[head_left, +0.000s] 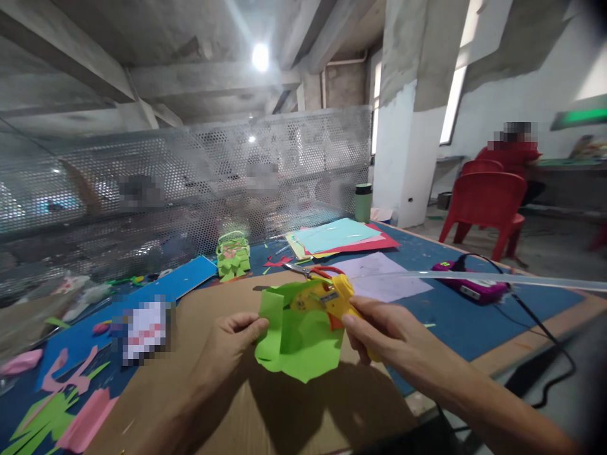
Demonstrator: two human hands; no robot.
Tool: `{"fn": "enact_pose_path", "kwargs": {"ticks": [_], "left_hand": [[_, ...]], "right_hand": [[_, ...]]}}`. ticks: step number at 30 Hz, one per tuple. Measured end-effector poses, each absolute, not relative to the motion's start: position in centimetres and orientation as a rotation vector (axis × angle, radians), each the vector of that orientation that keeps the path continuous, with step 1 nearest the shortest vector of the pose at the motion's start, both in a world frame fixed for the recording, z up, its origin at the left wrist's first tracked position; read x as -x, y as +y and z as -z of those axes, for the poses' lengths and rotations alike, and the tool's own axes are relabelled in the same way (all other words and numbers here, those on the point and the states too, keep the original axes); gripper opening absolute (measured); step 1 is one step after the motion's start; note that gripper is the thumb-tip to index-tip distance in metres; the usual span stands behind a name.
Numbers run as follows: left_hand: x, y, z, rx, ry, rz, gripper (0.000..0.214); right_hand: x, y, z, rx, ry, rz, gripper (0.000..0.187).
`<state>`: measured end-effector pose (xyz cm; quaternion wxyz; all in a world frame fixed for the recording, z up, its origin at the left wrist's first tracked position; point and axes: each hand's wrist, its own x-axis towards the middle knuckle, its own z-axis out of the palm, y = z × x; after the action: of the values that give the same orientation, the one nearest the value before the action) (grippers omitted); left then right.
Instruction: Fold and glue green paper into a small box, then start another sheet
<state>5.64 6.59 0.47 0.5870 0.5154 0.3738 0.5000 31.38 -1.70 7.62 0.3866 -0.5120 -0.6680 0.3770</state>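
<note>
My left hand [227, 344] pinches the folded left edge of a bright green piece of paper [308, 354] between thumb and fingers, above a brown cardboard sheet [184, 354]. My right hand [384, 328] is wrapped round the handle of a yellow hot glue gun [342, 292] with an orange trigger. Its nozzle end points left over the paper, near the fold; whether it touches cannot be told. A long translucent glue stick [436, 275] runs out of the gun's back to the right. Behind the gun lie scissors [325, 270] with red handles, partly hidden.
At the back are stacked coloured sheets [336, 237], a green cup [363, 203] and a small green paper basket [233, 254]. Pink and green scraps [47, 411] lie at left. A purple power strip [469, 284] with a black cable sits at right. A person in red [507, 155] sits beyond.
</note>
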Motion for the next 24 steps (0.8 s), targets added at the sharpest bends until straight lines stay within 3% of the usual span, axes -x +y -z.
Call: {"fn": "enact_pose_path", "kwargs": {"ticks": [6, 24], "left_hand": [[-6.1, 6.0, -1.0, -1.110, 0.859, -1.166, 0.031], [-6.2, 5.6, -0.8, -1.105, 0.945, -1.182, 0.032]], "right_hand": [[-31.5, -1.4, -7.6, 1.257, -1.562, -1.188, 0.059], [-31.7, -2.8, -7.1, 1.351, -1.373, -1.299, 0.058]]}}
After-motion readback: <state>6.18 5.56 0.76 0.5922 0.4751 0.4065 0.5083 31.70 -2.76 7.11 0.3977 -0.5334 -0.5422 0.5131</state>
